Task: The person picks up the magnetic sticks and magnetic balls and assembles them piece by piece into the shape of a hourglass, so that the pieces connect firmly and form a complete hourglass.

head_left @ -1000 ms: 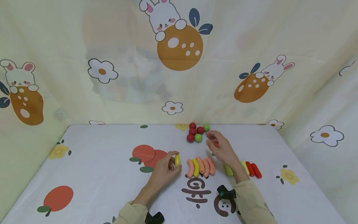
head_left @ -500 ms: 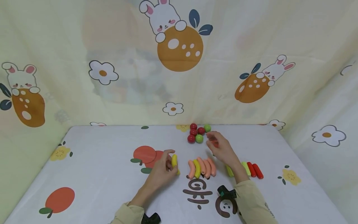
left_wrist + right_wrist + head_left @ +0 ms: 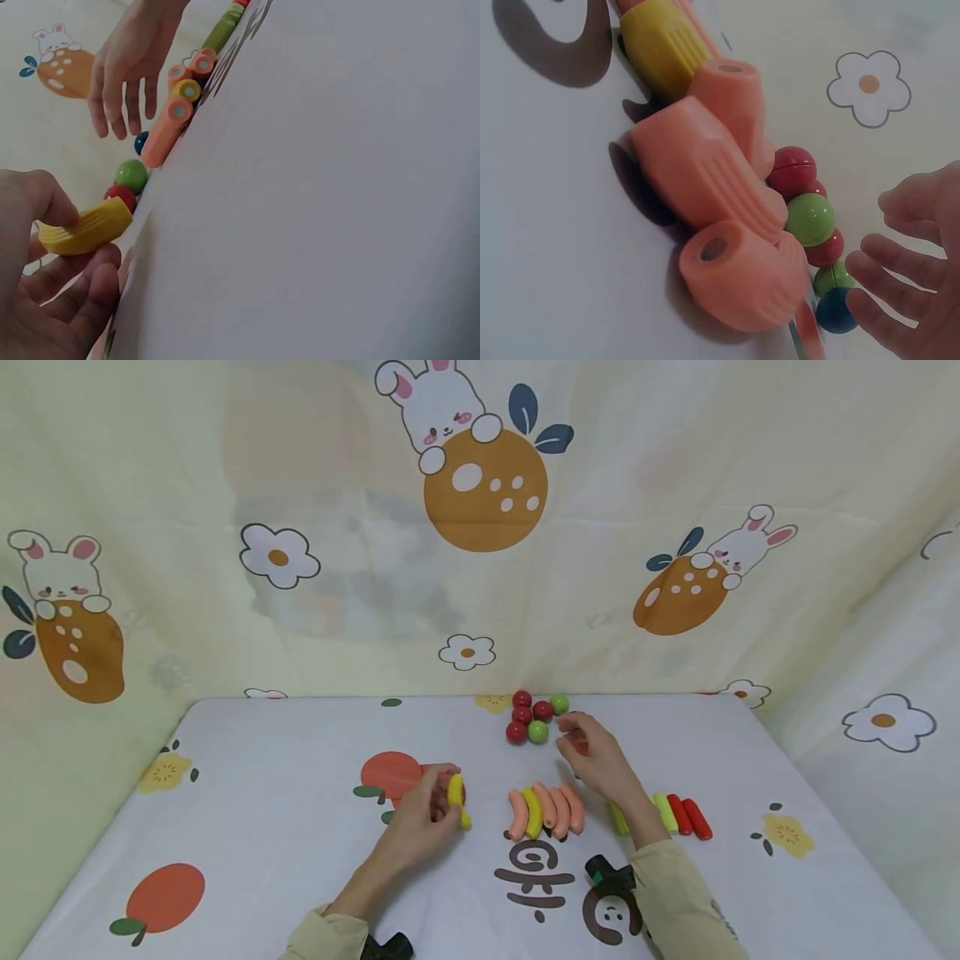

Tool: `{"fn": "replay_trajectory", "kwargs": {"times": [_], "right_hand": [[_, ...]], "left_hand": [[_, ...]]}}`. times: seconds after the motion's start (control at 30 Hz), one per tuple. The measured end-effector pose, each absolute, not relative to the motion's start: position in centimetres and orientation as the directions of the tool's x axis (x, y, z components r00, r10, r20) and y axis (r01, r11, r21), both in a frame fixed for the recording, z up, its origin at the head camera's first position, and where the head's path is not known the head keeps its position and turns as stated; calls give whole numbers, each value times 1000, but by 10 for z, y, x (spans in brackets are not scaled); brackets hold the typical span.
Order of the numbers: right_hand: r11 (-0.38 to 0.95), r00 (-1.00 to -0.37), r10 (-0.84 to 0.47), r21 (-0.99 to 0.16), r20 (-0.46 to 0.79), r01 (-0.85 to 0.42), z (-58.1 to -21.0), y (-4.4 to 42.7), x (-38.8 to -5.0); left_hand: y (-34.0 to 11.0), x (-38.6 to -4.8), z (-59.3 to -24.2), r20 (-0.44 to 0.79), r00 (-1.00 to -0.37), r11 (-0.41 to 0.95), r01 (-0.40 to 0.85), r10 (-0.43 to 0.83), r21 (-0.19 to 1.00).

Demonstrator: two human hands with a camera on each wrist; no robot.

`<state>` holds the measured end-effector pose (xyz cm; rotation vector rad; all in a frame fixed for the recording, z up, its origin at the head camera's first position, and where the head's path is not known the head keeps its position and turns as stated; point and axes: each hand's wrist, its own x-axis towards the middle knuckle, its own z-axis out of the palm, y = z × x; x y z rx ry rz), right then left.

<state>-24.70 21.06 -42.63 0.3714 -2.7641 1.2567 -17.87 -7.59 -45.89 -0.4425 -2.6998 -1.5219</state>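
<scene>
My left hand (image 3: 420, 818) pinches a yellow curved toy piece (image 3: 455, 789), banana-like and ridged, between thumb and fingers. It is held upright, left of a row of similar pieces. That row has several pink curved pieces (image 3: 517, 814) and one yellow curved piece (image 3: 533, 814), side by side. My right hand (image 3: 600, 760) hovers behind the row with relaxed, slightly bent fingers and nothing in them. Just beyond its fingertips lie red balls (image 3: 516, 732) and green balls (image 3: 537, 732) in a cluster. A dark blue ball (image 3: 837, 310) appears in the right wrist view; the right hand hides it from the head view.
Light green pieces (image 3: 664, 814) and red sticks (image 3: 697, 820) lie to the right, partly behind the right forearm. The white printed tablecloth (image 3: 270, 827) meets a patterned curtain (image 3: 360, 610) at the back. Curtains also flank both sides.
My left hand has moved left with the yellow curved piece, away from the row, and more of the piece shows. My right hand stays almost where it was.
</scene>
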Motion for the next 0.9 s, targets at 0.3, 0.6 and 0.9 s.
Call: {"fn": "replay_trajectory", "kwargs": {"times": [0.3, 0.6, 0.9], "right_hand": [[657, -965, -182, -708, 187, -261, -429, 207, -252], [680, -969, -163, -690, 185, -246, -430, 210, -257], [636, -962, -174, -722, 210, -273, -435, 204, -262]], "left_hand": [[-94, -178, -458, 198, -944, 467, 305, 265, 830], [-97, -178, -457, 165, -958, 450, 256, 233, 855], [-107, -179, -464, 230, -939, 439, 326, 257, 837]]}}
